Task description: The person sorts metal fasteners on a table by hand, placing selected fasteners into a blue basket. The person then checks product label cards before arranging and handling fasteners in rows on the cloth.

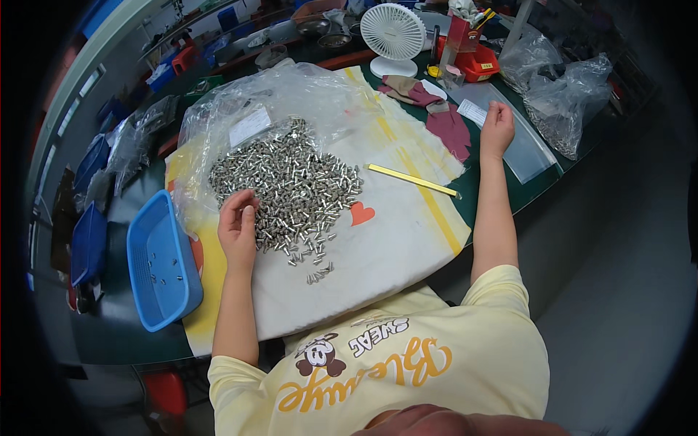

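A large heap of small silvery screws (291, 182) lies on a white and yellow cloth (320, 298). My left hand (238, 221) is at the heap's left edge, its fingers curled toward the thumb. Whatever it may hold is hidden. Out to the right, my right hand (498, 131) is raised with its fingers bent closed. A white printed slip (472, 112) shows right beside those fingertips; whether they grip it I cannot tell. Several loose screws (320, 274) lie apart below the heap. In a blue plastic basket (187, 301) at the left are several more screws.
Clear plastic sheeting (196, 138) with a paper label (249, 128) borders the heap. A yellow strip (412, 180) and red heart (361, 213) lie on the cloth. Beyond are maroon gloves (447, 131), a white fan (392, 33), a red bin (478, 64) and clear bags (574, 94).
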